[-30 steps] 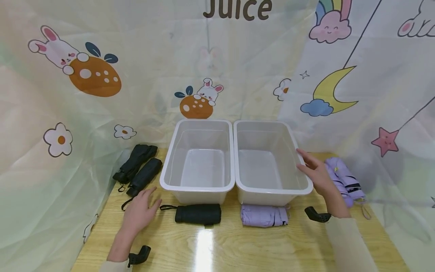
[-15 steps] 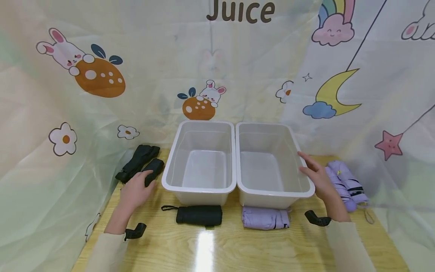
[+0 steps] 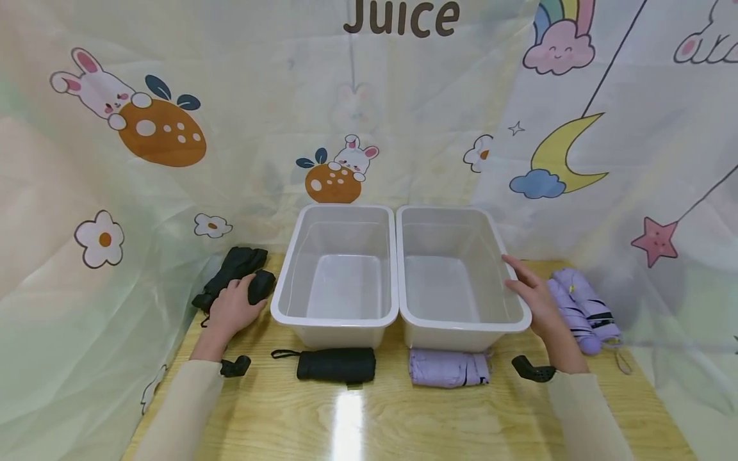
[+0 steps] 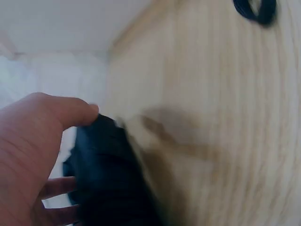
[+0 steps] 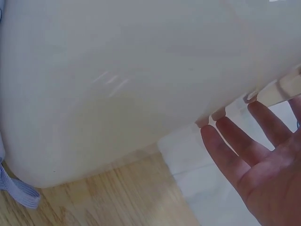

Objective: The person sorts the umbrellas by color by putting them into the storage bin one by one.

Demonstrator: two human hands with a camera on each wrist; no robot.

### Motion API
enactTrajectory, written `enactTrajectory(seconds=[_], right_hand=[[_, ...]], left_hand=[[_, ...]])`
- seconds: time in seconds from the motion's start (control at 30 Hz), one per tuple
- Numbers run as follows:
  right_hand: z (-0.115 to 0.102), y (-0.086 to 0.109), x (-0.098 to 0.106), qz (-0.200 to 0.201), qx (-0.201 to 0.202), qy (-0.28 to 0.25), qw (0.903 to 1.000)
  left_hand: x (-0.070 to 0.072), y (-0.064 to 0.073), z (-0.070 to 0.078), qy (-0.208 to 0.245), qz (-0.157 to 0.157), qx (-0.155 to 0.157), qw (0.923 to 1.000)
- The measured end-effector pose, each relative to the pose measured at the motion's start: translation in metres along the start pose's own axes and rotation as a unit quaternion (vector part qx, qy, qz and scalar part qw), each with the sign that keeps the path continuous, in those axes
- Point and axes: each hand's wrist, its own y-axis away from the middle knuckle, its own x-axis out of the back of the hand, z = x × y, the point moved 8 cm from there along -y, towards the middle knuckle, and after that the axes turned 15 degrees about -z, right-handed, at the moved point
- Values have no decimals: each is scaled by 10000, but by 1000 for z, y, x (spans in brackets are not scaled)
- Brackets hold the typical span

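My left hand (image 3: 233,310) grips a black folded umbrella (image 3: 262,286) at the table's left side, covering most of its length. In the left wrist view, the thumb presses one side of that umbrella (image 4: 110,174) and the fingers go round the other. A second black folded umbrella (image 3: 239,264) lies just beyond it. My right hand (image 3: 541,304) is at the right rim of the right white bin (image 3: 467,326). Seen from the right wrist, its extended fingertips touch the bin's outer wall (image 5: 127,70).
Left of that bin stands a matching white bin (image 3: 334,320). In front lie a black folded umbrella (image 3: 336,365) and a lavender one (image 3: 448,369). More lavender umbrellas (image 3: 588,301) lie beyond my right hand. A printed cloth (image 3: 254,96) hangs behind the wooden table (image 3: 426,422).
My left hand has moved forward from beside the near end of the black umbrella and taken hold of it. The right hand stays at the right bin's rim.
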Motion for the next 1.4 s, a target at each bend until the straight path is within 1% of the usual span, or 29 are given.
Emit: enactTrajectory(seconds=[0.1,0.2,0.3,0.4,0.47,0.53,0.63,0.73,0.8,0.87,0.93,1.1,1.17,1.23,1.3,1.4], right_hand=[[2,-1,-2,8,6,-125,9999],[3,-2,-3,44,13,-219,9998],[3,-3,-2,137,51,-295,9995],[3,-3,-3,160,89,-365,9992],[4,-3,-4,122,100,-457,9988],[4,-3,-5,97,84,-518,9986],[5,-1,-6,115,47,-621,9980],[6,0,-5,163,13,-685,9975],[7,1,-4,187,4,-724,9972],[7,1,-4,194,8,-748,9970],[8,1,-4,193,9,-743,9970],[7,1,-4,179,47,-769,9969],[7,0,-3,168,79,-829,9964],[6,0,-3,167,114,-852,9962],[5,0,-3,159,150,-854,9961],[4,-1,-4,132,198,-805,9965]], left_hand=[[-6,-4,-8,-85,53,116,9999],[-12,-7,-15,-46,91,199,9998],[-18,-11,-21,47,0,315,9995],[-23,-15,-30,157,-149,545,9983],[-24,-17,-35,257,-208,691,9971],[-24,-18,-37,354,-215,766,9962],[-23,-20,-35,442,-211,708,9963],[-19,-20,-28,475,-154,583,9970],[-14,-19,-23,496,-83,501,9975],[-5,-17,-17,510,33,395,9979],[9,-15,-11,501,161,252,9983],[56,-13,4,426,377,-328,9978],[75,-13,11,493,415,-638,9959],[94,-13,20,604,418,-921,9930],[111,-13,30,607,417,-1164,9905],[132,-15,49,583,220,-1288,9897]])
